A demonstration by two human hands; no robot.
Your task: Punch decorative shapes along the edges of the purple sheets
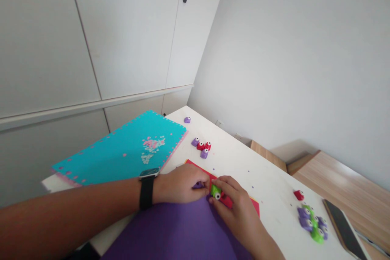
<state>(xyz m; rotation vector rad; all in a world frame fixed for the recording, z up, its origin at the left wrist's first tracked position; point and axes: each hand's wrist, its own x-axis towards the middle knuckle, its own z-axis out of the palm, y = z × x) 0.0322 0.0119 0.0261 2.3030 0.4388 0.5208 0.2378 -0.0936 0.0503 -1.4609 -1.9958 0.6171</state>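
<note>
A small green craft punch with a white top button sits between the thumb and fingers of my right hand, at the far edge of a purple paper sheet. My left hand, with a watch on its wrist, has its fingers curled and pinched at the same edge, just left of the punch. A purple patch shows within those fingers; whether it is paper or another punch I cannot tell. Beyond the purple sheet, partly covered by both hands, lies red paper with a thin yellow border.
A turquoise sheet with punched edges lies left, over a pink one, bearing small paper cutouts. Purple and red punches stand at the back. More punches and a phone are at the right of the white table.
</note>
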